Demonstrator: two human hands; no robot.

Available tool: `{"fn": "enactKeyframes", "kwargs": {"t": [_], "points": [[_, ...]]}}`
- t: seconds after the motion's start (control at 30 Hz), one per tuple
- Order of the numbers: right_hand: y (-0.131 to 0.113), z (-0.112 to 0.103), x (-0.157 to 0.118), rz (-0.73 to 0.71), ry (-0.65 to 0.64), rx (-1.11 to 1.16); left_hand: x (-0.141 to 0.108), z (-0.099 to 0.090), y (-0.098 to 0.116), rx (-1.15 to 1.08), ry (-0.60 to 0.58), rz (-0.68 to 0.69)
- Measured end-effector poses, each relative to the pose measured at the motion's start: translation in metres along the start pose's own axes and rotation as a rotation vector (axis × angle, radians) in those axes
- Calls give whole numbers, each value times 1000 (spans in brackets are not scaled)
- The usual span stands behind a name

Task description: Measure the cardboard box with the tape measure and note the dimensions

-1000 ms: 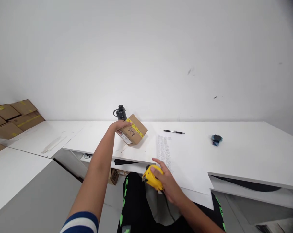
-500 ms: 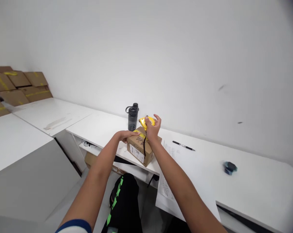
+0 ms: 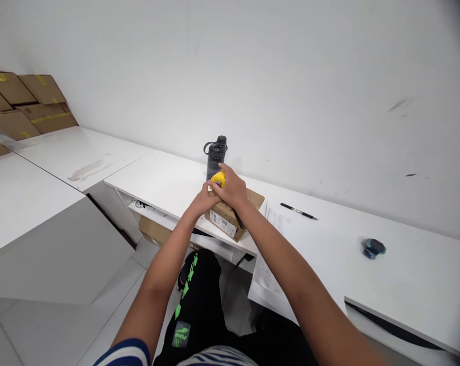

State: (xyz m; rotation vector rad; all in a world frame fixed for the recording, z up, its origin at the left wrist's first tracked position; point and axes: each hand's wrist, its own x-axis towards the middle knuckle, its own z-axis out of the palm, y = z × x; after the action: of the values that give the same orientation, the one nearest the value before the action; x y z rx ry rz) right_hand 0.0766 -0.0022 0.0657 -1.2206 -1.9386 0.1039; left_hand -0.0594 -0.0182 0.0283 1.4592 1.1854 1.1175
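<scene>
My right hand (image 3: 233, 188) is wrapped round a yellow tape measure (image 3: 218, 178), held just above a small cardboard box (image 3: 256, 197). Closed at the front of the tape measure, my left hand (image 3: 204, 199) has its fingertips against it; whether the blade is drawn out is hidden. A dark wrist strap (image 3: 238, 219) hangs from the tape measure over the box. The box bears handwriting and a white printed label (image 3: 223, 222), and both hands partly cover its top. Right behind the hands stands a dark water bottle (image 3: 216, 155).
Written sheets of paper (image 3: 279, 221) lie right of the box on the white desk (image 3: 165, 170). A pen (image 3: 298, 211) and a small dark blue object (image 3: 374, 247) are farther right. Several taped cartons (image 3: 49, 116) are stacked at the far left. A box (image 3: 153, 230) sits on the shelf below.
My left hand has left the box top and come up to the tape measure's front. The right hand has turned the tape measure and brought it left, towards the left hand. The view has shifted.
</scene>
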Motion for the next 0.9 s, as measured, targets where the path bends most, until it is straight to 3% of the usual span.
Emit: {"fn": "enactKeyframes", "kwargs": {"t": [0.1, 0.17, 0.3, 0.4, 0.5, 0.73, 0.9], "points": [[5, 0, 1, 82, -7, 78, -15, 0, -8, -115, -49, -15], [9, -1, 1, 119, -30, 154, -20, 3, -13, -147, -16, 0], [16, -3, -1, 98, -62, 332, -15, 18, -26, -170, 161, 64], [17, -9, -3, 173, -117, 418, -11, 30, -34, -219, 332, 138], [15, -16, -4, 239, -187, 454, -9, 36, -37, -298, 394, 147], [10, -24, -9, 31, -178, 373, -10, 33, -34, -139, 427, 158], [10, -39, -9, 47, -264, 222, -11, 32, -32, -58, 456, 153]]}}
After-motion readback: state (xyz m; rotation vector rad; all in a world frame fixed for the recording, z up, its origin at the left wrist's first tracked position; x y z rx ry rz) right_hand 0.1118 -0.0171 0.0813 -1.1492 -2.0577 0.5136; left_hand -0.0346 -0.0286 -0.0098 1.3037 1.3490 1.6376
